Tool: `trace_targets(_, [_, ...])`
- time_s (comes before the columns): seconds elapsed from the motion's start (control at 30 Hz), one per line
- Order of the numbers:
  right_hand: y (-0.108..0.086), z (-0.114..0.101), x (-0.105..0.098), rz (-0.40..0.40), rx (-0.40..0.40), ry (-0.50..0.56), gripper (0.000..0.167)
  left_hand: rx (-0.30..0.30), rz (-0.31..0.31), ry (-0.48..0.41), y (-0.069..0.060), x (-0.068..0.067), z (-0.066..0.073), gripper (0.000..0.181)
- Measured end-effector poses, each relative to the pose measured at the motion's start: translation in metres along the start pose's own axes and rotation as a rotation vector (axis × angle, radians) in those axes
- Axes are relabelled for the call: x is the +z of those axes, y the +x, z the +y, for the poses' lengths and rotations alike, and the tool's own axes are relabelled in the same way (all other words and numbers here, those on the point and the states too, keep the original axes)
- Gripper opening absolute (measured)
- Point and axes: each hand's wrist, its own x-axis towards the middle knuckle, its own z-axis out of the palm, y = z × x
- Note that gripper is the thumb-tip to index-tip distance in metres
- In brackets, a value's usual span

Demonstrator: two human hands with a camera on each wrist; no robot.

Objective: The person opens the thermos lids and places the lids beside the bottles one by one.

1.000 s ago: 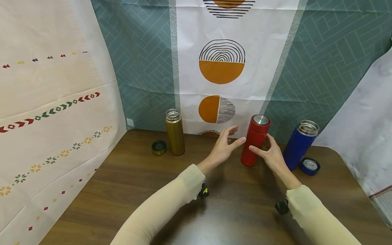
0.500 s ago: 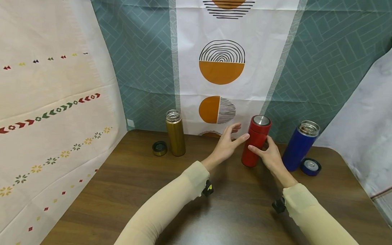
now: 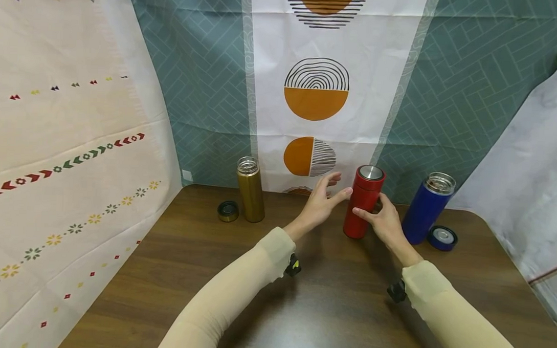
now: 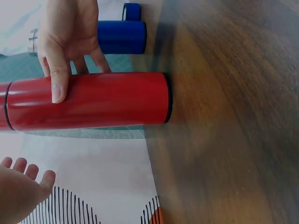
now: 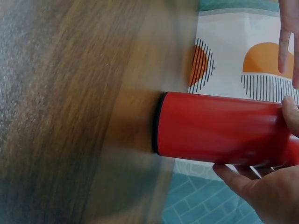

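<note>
A red vacuum flask (image 3: 363,205) stands upright near the back of the table, its silver-topped lid on. My right hand (image 3: 387,221) grips it from the right, thumb across the front and fingers behind. In the right wrist view, the thumb (image 5: 290,114) lies on the flask's side. To the left of the flask, my left hand (image 3: 318,206) is held up with fingers apart and holds nothing. The left wrist view shows a gap between that left hand (image 4: 23,191) and the flask.
A lidless gold flask (image 3: 251,193) stands at left, its lid (image 3: 228,211) beside it. At right is a lidless blue flask (image 3: 424,212), close to the right hand, with its lid (image 3: 442,237) on the wooden table (image 3: 338,309). A patterned cloth (image 3: 207,89) hangs behind.
My left hand has shifted slightly toward the red flask and up in the head view. The right hand keeps its grip, and the flask stays in place.
</note>
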Motion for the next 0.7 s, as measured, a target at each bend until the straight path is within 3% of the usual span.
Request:
trace_targets(0.43, [-0.020,-0.026,0.012,-0.091,0.001,0.025,0.080,0.040,-0.083,0.002,-0.013,-0.034,0.021,0.067])
trace_targets(0.7, [-0.033,-0.045,0.023,-0.139,-0.053,0.047,0.074,0.065,-0.156,0.006,-0.027,-0.058,0.027,0.076])
